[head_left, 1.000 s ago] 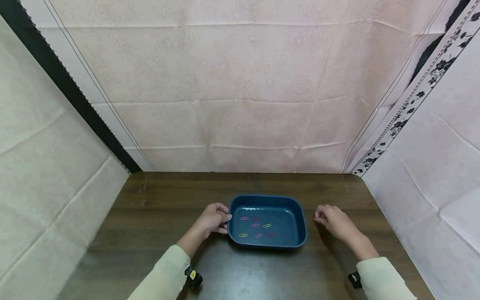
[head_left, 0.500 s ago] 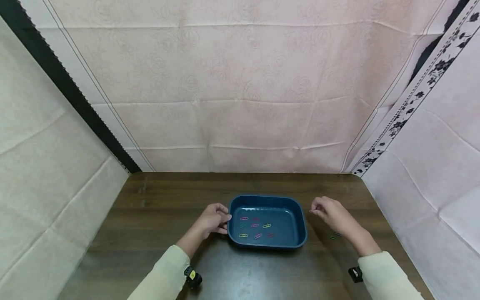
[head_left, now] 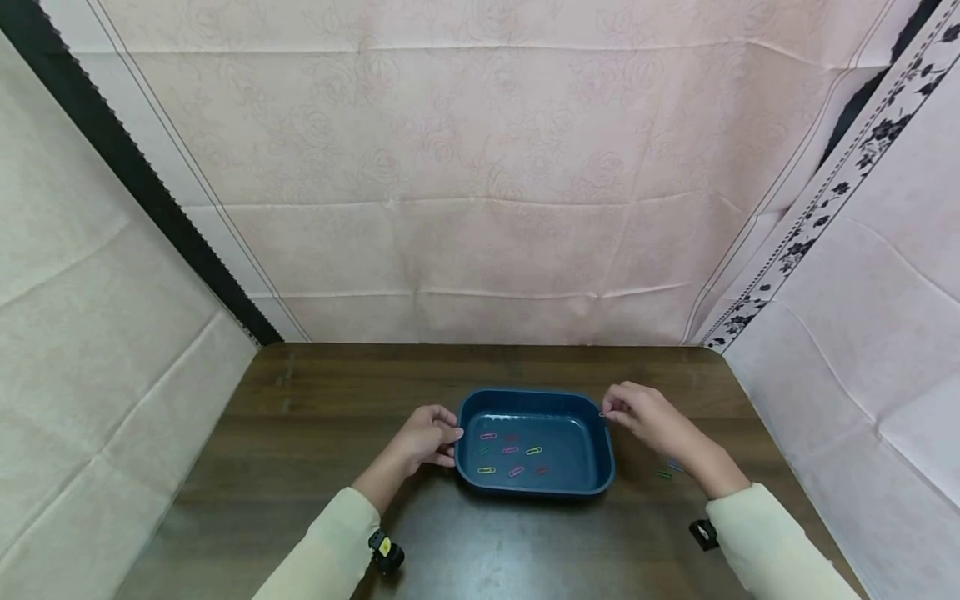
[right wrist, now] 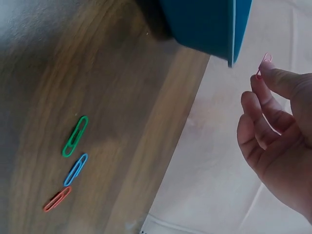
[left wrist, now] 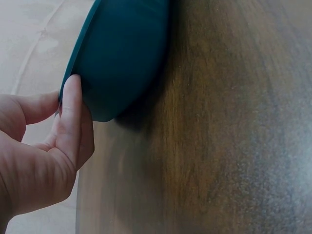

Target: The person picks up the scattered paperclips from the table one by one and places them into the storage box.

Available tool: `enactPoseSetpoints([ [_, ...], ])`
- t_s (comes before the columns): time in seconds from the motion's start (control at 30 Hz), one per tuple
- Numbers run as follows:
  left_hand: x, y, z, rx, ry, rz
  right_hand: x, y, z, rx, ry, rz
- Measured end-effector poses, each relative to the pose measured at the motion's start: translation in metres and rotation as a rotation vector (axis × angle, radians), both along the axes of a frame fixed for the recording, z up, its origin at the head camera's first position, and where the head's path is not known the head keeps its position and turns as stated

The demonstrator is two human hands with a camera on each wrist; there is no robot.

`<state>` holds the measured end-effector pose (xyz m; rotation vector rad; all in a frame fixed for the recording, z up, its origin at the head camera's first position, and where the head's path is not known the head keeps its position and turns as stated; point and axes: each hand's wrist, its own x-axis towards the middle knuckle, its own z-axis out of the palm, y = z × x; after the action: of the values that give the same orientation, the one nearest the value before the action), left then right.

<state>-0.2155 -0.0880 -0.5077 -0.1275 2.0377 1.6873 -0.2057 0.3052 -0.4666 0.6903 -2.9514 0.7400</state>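
Observation:
A dark blue rectangular tray [head_left: 573, 462] lies on the wooden table, with several paper clips in pink, red, green and yellow spread over its left half, such as a yellow paper clip [head_left: 533, 451]. My left hand [head_left: 427, 439] pinches the tray's left rim between thumb and fingers. At the tray's back right corner, my right hand [head_left: 648, 417] pinches a pink paper clip [right wrist: 264, 64] between thumb and index finger, close to the rim. The other fingers of that hand are loosely bent.
On the table right of the tray lie a green paper clip [right wrist: 75, 136], a blue paper clip [right wrist: 75, 169] and an orange-red paper clip [right wrist: 57, 199]. Pale cloth [head_left: 480, 167] hangs behind the table and on both sides.
My right hand has moved left and away from me, from the table right of the tray to its back right corner, with the paper clip. My left hand and the tray have stayed put.

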Motion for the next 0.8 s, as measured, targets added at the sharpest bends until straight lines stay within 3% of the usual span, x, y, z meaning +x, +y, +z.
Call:
enactPoseSetpoints([
  [0.8,0.000,0.000,0.000,0.006,-0.008,0.004,-0.020,-0.050,0.010,0.032,-0.118,0.219],
])
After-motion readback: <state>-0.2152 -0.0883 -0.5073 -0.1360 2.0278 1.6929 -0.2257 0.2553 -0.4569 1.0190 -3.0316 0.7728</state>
